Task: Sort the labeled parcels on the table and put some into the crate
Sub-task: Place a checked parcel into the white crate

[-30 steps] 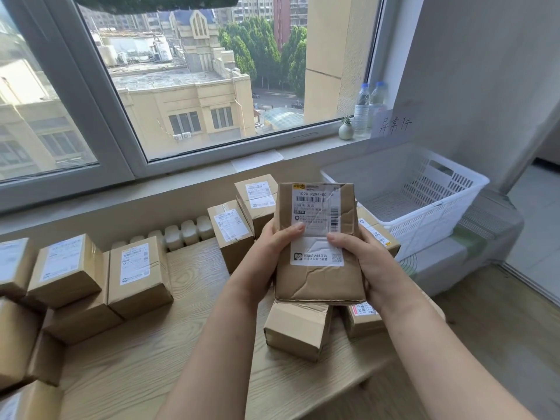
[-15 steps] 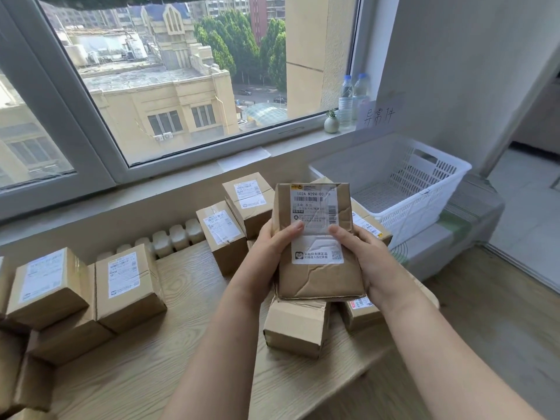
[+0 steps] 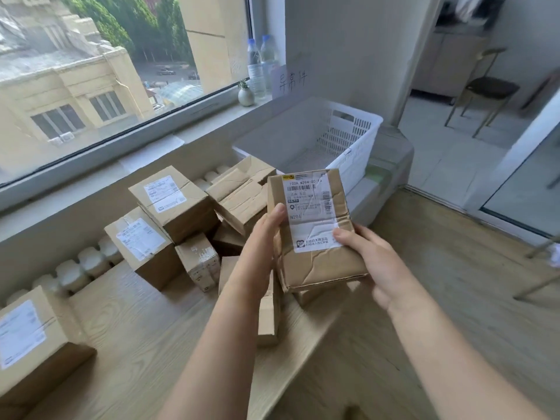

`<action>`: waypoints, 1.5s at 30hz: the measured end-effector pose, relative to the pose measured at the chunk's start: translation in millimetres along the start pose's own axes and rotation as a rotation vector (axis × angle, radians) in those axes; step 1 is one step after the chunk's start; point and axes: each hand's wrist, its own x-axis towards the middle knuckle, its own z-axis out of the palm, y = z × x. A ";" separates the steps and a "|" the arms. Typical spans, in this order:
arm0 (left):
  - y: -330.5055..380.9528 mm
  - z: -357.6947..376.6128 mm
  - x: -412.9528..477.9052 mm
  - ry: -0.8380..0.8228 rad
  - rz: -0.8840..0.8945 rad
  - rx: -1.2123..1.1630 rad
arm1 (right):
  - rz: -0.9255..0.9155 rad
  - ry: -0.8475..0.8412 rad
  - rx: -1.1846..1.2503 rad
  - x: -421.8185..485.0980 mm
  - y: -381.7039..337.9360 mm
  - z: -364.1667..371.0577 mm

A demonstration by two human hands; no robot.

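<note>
I hold a crumpled brown cardboard parcel [image 3: 315,262] with a white shipping label facing me, lifted above the table's right end. My left hand [image 3: 260,253] grips its left edge, thumb on the label's side. My right hand [image 3: 372,262] grips its lower right corner, thumb on the label. Behind it, further right, stands the white slatted plastic crate [image 3: 348,137], with no parcel visible inside. Several more labeled cardboard parcels [image 3: 172,198] are piled on the wooden table [image 3: 136,328] to the left and below the held one.
One parcel [image 3: 33,341] lies at the table's near left. Two water bottles [image 3: 257,65], a small vase and a handwritten sign stand on the windowsill. The crate rests on a low grey ledge [image 3: 391,165]. A chair [image 3: 481,89] stands past the doorway at right.
My view has swung right and nearer the crate. The parcel has moved right with both hands, now tilted, and sits just in front of the crate.
</note>
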 end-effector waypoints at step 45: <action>16.1 245.9 451.1 0.400 -0.226 -0.193 | 0.150 -0.140 -0.279 455.3 -194.2 -234.4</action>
